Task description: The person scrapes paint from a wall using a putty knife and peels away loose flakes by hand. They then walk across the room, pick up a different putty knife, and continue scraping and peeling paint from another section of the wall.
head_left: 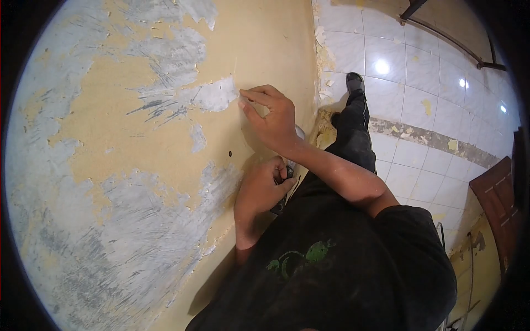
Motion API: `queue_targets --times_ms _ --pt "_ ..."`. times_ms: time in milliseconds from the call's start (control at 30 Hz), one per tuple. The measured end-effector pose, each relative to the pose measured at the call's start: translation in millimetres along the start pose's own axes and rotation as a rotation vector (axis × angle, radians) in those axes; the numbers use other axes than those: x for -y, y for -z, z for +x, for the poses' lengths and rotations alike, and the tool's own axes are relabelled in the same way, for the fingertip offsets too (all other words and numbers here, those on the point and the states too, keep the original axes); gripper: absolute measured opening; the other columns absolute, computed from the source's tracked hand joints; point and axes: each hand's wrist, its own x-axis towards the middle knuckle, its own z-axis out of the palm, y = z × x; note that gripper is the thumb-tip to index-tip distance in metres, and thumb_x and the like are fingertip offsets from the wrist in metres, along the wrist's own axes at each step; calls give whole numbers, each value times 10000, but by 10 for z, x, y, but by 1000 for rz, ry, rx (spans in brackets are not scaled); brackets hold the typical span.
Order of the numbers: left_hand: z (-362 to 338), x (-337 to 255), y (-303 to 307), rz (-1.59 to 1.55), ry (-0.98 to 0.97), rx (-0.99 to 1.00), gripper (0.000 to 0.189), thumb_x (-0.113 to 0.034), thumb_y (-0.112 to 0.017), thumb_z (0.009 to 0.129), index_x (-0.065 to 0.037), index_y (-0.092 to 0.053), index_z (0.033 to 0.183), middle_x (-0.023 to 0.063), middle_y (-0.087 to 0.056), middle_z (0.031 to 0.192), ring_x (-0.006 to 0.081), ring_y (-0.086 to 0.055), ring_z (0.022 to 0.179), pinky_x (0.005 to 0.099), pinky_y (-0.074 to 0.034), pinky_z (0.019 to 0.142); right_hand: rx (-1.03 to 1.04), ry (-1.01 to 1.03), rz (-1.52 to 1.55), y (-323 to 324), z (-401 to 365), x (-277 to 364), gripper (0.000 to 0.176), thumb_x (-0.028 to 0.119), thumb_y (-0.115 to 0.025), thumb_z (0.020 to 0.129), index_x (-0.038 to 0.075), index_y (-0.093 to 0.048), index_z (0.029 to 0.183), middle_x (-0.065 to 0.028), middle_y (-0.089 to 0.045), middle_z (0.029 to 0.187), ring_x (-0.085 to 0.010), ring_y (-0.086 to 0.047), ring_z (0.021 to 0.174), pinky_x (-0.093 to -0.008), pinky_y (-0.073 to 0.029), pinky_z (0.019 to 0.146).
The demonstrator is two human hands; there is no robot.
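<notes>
A wall with peeling yellowish paint (pixel 116 105) fills the left side, with rough grey patches (pixel 72 265) bared where the coat is gone. My right hand (pixel 270 118) is at the wall, thumb and forefinger pinched at the paint's edge beside a pale bared patch (pixel 218 95). Lower down and nearer my body, my left hand (pixel 265 185) is closed around the black handle of a scraper (pixel 289 172). A bit of its shiny metal blade (pixel 300 132) shows behind my right wrist; the rest is hidden.
White floor tiles (pixel 386 105) lie to the right, crossed by a grey strip (pixel 441 142) strewn with paint flakes. My outstretched leg (pixel 353 127) runs along the wall's foot. A dark metal frame (pixel 450 44) stands at the top right, and a brown panelled piece (pixel 494 204) at the right.
</notes>
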Motion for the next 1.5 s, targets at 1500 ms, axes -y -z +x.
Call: queue_targets --times_ms 1500 --pt "29 -38 -13 6 88 -12 254 -151 -684 714 -8 -477 748 134 -546 609 238 -515 539 349 -412 557 32 -71 -68 -21 107 67 117 108 -628 764 22 -624 843 -99 -623 814 -208 -628 736 -300 -488 669"
